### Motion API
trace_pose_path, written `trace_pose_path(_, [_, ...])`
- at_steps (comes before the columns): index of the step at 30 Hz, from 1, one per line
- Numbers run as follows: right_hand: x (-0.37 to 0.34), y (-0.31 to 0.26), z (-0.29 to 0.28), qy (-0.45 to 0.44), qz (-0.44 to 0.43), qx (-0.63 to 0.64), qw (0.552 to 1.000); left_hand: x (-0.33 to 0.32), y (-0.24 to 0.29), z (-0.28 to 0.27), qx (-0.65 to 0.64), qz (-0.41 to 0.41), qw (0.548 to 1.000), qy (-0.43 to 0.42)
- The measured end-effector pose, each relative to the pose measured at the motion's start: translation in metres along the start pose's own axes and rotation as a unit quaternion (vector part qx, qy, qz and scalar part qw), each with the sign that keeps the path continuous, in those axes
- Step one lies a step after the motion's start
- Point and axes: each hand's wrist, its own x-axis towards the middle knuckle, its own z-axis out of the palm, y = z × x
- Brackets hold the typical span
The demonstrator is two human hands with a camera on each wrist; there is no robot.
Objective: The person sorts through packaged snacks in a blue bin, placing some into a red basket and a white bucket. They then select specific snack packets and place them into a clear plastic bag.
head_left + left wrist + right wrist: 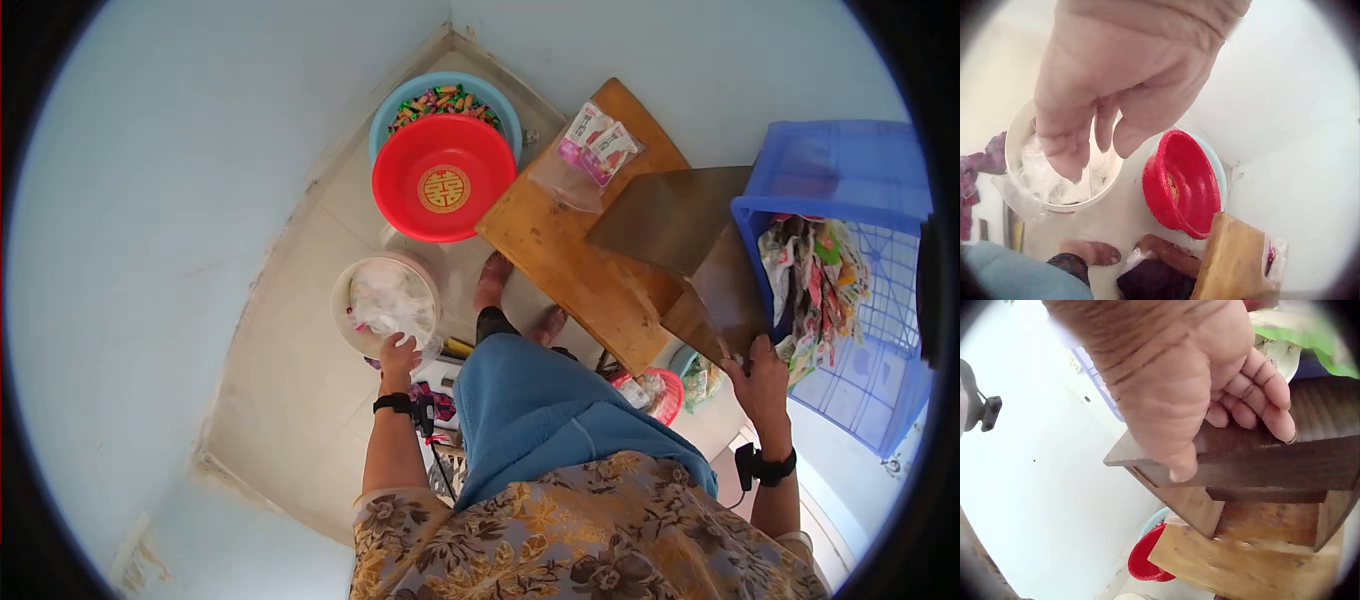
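My left hand [400,356] hangs over a white bucket [337,312] on the floor, near its rim. Crumpled clear plastic bags [385,295] fill the bucket. In the left wrist view the fingers [1063,156] point down, loosely bent, and nothing shows between them. On the other side, my right hand [762,388] is at the edge of a dark brown wooden stand [1260,462]. The right wrist view shows its fingers over the top board and its thumb along the front edge. A blue plastic crate [830,165] holding colourful printed wrappers [815,285] lies beside that hand.
A red basin [410,215] overlaps a light blue basin [380,130] of small wrapped pieces [440,103]. The wooden table [560,255] carries white-and-pink packets [600,145] and the brown stand. A red basket [668,395] stands near the legs. Walls meet behind the basins.
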Motion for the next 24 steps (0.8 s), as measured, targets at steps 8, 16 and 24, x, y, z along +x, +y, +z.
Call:
trace_pose_path(8, [0.002, -0.006, -0.001, -0.054, 0.034, -0.045, 0.997, 0.087, -0.078, -0.003, 0.276, 0.102, 0.943, 0.155])
trace_pose_path(16, [0.002, -0.012, -0.001, -0.073, 0.007, -0.05, 0.996, 0.098, -0.153, -0.01, 0.155, -0.04, 0.986, 0.053])
trace_pose_path(24, [-0.016, 0.008, 0.001, -0.105, 0.062, -0.085, 0.989, 0.124, -0.175, 0.012, 0.202, 0.325, 0.859, 0.339])
